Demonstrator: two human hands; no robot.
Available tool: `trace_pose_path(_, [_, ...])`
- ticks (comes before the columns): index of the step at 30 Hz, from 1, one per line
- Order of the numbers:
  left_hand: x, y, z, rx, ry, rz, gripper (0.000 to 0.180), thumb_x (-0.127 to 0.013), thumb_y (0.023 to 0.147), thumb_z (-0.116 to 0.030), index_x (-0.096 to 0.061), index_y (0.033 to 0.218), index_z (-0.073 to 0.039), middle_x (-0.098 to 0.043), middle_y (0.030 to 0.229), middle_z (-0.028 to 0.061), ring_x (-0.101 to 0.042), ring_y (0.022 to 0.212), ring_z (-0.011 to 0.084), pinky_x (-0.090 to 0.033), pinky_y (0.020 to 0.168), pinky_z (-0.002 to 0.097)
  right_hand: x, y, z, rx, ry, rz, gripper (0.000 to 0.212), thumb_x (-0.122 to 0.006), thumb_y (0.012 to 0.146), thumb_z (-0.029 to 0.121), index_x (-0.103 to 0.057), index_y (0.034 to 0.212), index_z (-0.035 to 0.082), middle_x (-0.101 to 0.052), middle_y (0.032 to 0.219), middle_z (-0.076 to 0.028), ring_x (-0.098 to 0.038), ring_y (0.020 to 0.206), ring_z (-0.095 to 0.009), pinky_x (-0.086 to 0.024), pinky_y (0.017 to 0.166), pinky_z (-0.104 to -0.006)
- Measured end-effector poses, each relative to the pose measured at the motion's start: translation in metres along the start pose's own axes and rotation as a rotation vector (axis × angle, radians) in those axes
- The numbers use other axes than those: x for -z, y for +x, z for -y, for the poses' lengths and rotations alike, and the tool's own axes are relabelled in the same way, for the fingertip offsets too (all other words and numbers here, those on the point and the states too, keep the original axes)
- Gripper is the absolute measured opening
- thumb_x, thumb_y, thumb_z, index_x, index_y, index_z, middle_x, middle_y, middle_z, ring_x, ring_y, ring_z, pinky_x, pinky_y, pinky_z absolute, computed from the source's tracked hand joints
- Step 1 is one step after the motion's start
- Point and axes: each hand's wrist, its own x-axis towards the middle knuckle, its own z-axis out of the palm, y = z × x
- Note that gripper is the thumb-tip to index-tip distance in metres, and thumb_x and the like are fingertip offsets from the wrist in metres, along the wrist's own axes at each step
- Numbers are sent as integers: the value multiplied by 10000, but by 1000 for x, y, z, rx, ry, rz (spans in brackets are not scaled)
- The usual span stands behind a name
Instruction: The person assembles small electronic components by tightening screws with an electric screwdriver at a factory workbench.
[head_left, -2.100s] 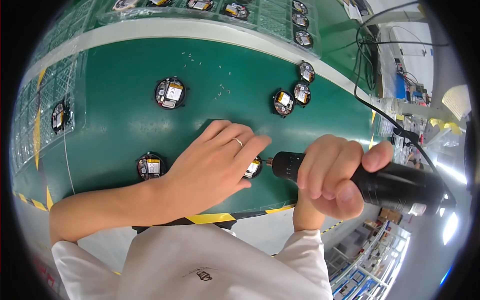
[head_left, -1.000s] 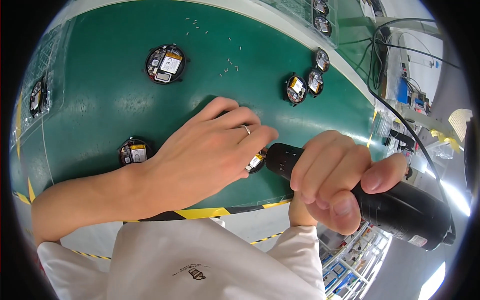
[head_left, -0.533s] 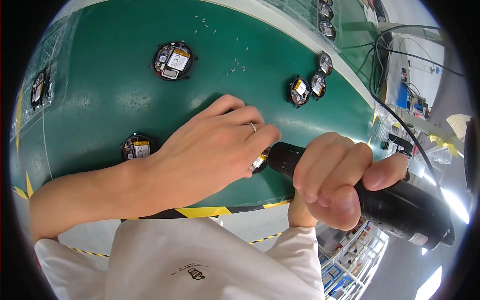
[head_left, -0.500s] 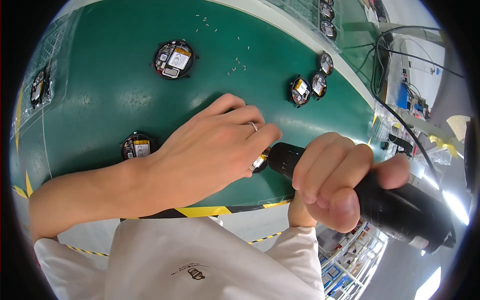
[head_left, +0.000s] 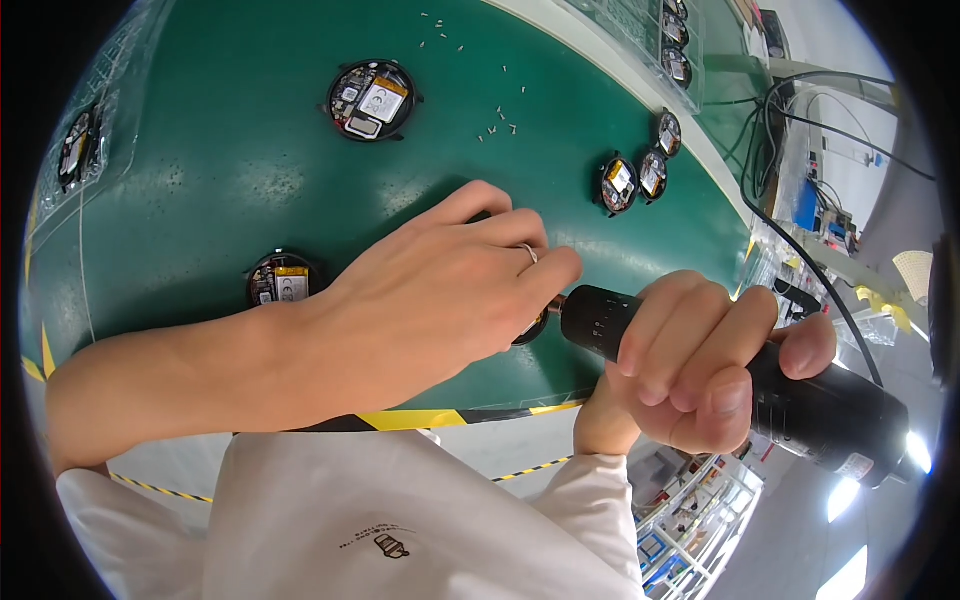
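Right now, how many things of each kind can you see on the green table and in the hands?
Round open devices, loose on the green mat: 5 (one, one mostly under the left hand)
Black electric screwdriver in the right hand: 1
Scatter of small screws: 1
Total: 7

Six round black devices show on the green mat (head_left: 250, 170): at eleven, twelve, two, two, two and nine o'clock. One black electric screwdriver (head_left: 800, 400) lies at four o'clock.

A single head-worn fisheye view looks steeply down from close above the hands, over the person's chest, onto the green table (head_left: 200, 180), whose edges bend toward the rim.
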Motion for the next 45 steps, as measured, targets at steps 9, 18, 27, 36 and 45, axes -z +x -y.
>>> trace_pose_path(9, [1,0,1,-3,-11,2,508,-828,716,-104,-591,1164,-67,-665,1071,11,-586,1086,202,-402,1012,364,-8,-5,-6,113,41,-158,361,-553,941,52,-460,1290,78,-483,728,-32,-493,526,-131,-464,505,-274])
trace_pose_path(18, [10,3,6,8,-184,-88,550,-850,706,-152,-589,1176,-39,-619,1138,87,-550,1123,277,-434,992,391,-10,-7,3,226,148,-350,512,-638,867,-15,-457,1319,143,-541,699,-46,-502,456,-155,-490,418,-307])
trace_pose_path(27, [3,4,0,-19,69,-42,614,-856,684,-157,-577,1219,-40,-633,1063,68,-567,1087,253,-436,987,386,-6,-2,0,121,13,-81,464,-575,914,29,-460,1360,76,-511,692,-38,-506,512,-146,-477,490,-283])
trace_pose_path(36, [6,3,1,12,-72,-21,610,-844,692,-108,-559,1228,-48,-662,1105,45,-578,1118,251,-435,993,387,-1,0,-2,57,-45,3,486,-576,913,19,-441,1372,103,-515,698,-42,-504,521,-155,-485,489,-297])
trace_pose_path(45, [3,3,2,5,-74,-42,574,-844,685,-94,-561,1183,-57,-664,1125,35,-588,1092,248,-438,969,383,-1,0,-2,43,-31,8,485,-560,920,18,-450,1385,99,-492,690,-34,-496,523,-154,-481,494,-302])
